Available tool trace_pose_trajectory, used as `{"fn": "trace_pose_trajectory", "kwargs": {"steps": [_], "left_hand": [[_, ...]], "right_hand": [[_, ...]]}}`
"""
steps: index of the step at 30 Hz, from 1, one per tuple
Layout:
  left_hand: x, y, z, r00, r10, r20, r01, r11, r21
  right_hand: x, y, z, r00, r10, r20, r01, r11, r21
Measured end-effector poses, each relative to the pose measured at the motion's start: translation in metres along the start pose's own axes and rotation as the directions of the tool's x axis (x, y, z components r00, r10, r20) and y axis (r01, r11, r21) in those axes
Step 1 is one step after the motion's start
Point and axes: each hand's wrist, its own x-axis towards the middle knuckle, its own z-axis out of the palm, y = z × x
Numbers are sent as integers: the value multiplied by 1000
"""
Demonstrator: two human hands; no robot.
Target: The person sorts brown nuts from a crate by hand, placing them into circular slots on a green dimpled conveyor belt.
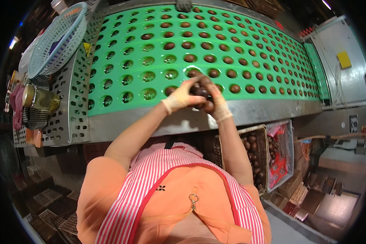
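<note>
Several dark brown eggs (201, 92) are bunched between my two hands, above the near edge of a green panel (158, 68) with rows of round holes. My left hand (181, 96), in a pale glove with bare-looking fingertips, closes round them from the left. From the right, my right hand (219, 102), gloved the same way, curls over the cluster. The panel's middle and right holes hold one brown egg (209, 58) each. On the left, the holes (127, 79) have no eggs in them. My hands hide some holes under them.
A wicker basket (267, 162) of brown eggs stands below the panel, right of my right forearm, beside a grey bin (290, 150) with red lining. At left are a light-blue basket (82, 20) and a jar (44, 99). Another person's dark-gloved hand (184, 5) shows at the far edge.
</note>
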Motion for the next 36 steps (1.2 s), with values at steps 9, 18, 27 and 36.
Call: {"fn": "trace_pose_trajectory", "kwargs": {"steps": [9, 18, 27, 36], "left_hand": [[-103, -84, -214, 771, 237, -590, 210, 781, 588], [-86, -33, -247, 861, -12, -509, 435, 538, 722], [22, 15, -286, 814, 30, -580, 493, 493, 717], [81, -24, -244, 892, 228, -391, 241, 492, 837]], "right_hand": [[163, 118, 168, 992, 92, 86, -15, 760, -649], [231, 79, 162, 984, -84, 160, 134, -259, -957], [276, 32, 124, 987, -153, 41, -65, -626, -777], [199, 43, 40, 890, -399, 221, 141, -221, -965]]}}
